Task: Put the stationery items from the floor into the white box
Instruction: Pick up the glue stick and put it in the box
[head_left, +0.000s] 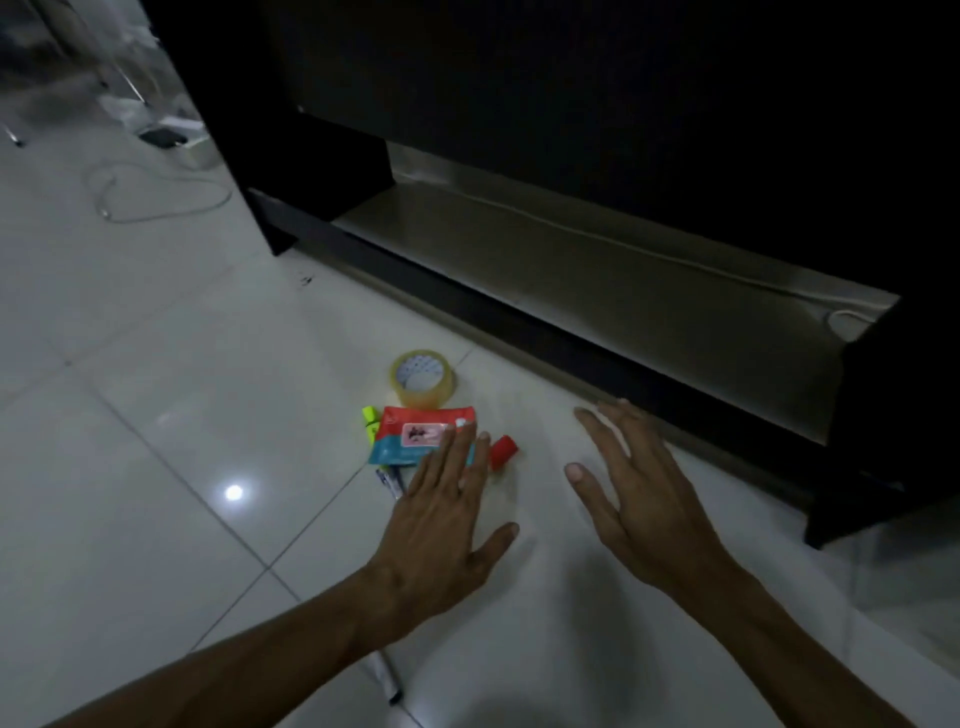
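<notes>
Head view, task barely begun. All visible items lay on the floor (156, 415): a tape roll (423, 379), a red-and-teal packet (415, 434) just in front of it, a yellow-green highlighter (370, 421) at the packet's left edge, a small red cylinder (503, 453) to its right, a pen (389, 480) partly hidden under the left hand (441, 525), and a second pen (387, 680) under the left forearm. The white box was not in view, so nothing could be judged as packed. The left hand hovered flat over the packet, fingers (457, 452) extended and nearly together, holding nothing; whether it touched the packet could not be told. The right hand (639, 488) was spread open, fingers apart, empty, over bare tile. The floor was glossy pale tile with dark grout lines and a lamp reflection; a dark cabinet (571, 130) with a low metal-lined recess stood behind, and a loose white cable (156, 200) lay far left in the dim room
</notes>
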